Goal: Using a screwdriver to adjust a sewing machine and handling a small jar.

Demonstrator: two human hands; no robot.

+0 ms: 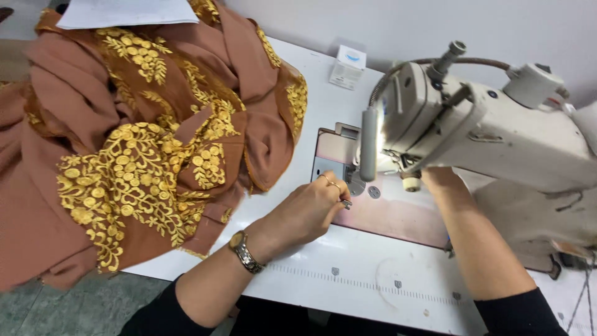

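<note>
Head view shows a white desk carrying an off-white industrial sewing machine, whose head fills the frame from 1 to 3 o'clock. The left hand, ringed and with a wristwatch on its wrist, sits at centre with its fingers curled and pinched on a small dark piece, too small to name, right at the metal bed plate beside the needle area; held low and close like that, it appears to be working at the plate. The right hand reaches up under the machine head at about 2 o'clock; its fingers are hidden there, so I cannot tell whether it is open or closed. A gooseneck lamp hangs over the plate, apparently to light that spot. The brown fabric with gold embroidery is heaped from 9 to 11 o'clock, spilling over the desk's left edge, well apart from the needle, which leaves the bed bare. A sheet of paper lies on the heap at 11 o'clock, and a small white box stands near the far edge at 12 o'clock. Open room lies along the near edge, by the printed ruler strip, from 5 to 6 o'clock.
</note>
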